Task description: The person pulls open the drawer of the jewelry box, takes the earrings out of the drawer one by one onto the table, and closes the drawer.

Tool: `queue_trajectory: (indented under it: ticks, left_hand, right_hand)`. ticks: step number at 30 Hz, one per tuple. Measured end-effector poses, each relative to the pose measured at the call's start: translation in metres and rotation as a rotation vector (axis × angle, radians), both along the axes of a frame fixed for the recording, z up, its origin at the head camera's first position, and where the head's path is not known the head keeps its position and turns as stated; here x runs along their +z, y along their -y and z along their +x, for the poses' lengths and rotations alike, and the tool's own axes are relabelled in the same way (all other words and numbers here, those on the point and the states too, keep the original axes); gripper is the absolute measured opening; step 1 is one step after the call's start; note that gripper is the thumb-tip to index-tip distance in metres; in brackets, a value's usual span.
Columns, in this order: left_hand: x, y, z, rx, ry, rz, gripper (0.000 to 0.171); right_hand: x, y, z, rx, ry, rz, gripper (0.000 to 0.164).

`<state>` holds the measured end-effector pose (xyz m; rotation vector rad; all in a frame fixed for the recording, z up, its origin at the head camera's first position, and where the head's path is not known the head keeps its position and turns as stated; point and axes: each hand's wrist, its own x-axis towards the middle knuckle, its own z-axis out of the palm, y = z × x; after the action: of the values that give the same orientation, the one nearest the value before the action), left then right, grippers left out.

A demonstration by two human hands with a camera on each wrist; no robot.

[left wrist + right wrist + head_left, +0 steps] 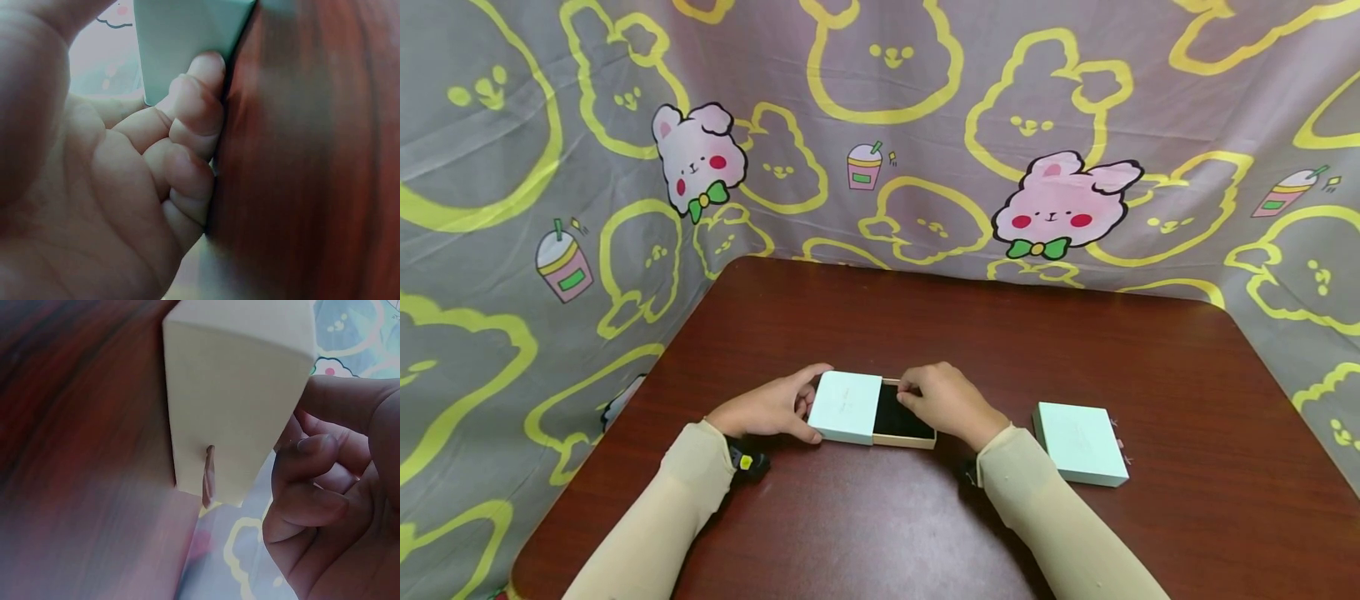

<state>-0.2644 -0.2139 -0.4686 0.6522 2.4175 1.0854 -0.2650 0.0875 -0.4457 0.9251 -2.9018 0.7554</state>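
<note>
A pale mint drawer box lies flat in front of me, its sleeve on the left and its cream tray partly slid out to the right. Black lining fills the exposed tray. With thumb and index finger across the sleeve's near and far edges, my left hand grips it; its other fingers curl at the closed end. Over the tray, my right hand has bent fingers dipping towards the lining. I cannot tell whether they pinch anything. A ribbon tab sticks out of the tray's end.
A second mint box sits on the right of the dark red wooden table, beside my right forearm, with small bits poking from its right side. A patterned grey curtain hangs behind the table and at both sides.
</note>
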Motion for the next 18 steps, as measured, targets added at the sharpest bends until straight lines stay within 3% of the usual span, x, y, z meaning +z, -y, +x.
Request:
queue_trajectory:
  ticks: [18]
  left_hand:
    - [0.0020, -0.0011, 0.0008, 0.005, 0.009, -0.011, 0.098]
  right_hand:
    - [0.0007, -0.0068, 0.0026, -0.018, 0.015, 0.003, 0.005]
